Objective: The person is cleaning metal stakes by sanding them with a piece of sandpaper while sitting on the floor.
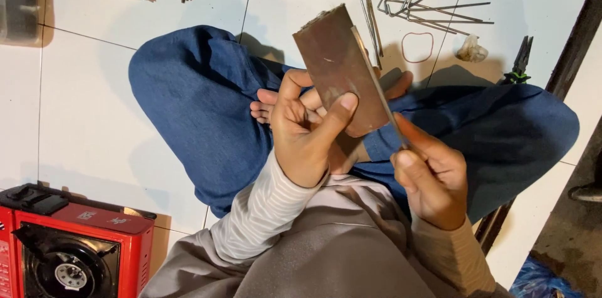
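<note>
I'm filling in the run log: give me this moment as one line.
left hand: holds brown block | right hand: holds thin metal rod against block edge | floor: bent rods, pliers

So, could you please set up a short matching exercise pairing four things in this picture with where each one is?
Things:
1. brown block
2. thin metal rod
3. red portable stove
4. pliers

Places:
A. on the tiles at the bottom left
B. held in the left hand
C. on the tiles at the upper right
D. pinched in the right hand, laid along the block's edge

Pairs: 1-B, 2-D, 3-A, 4-C
</note>
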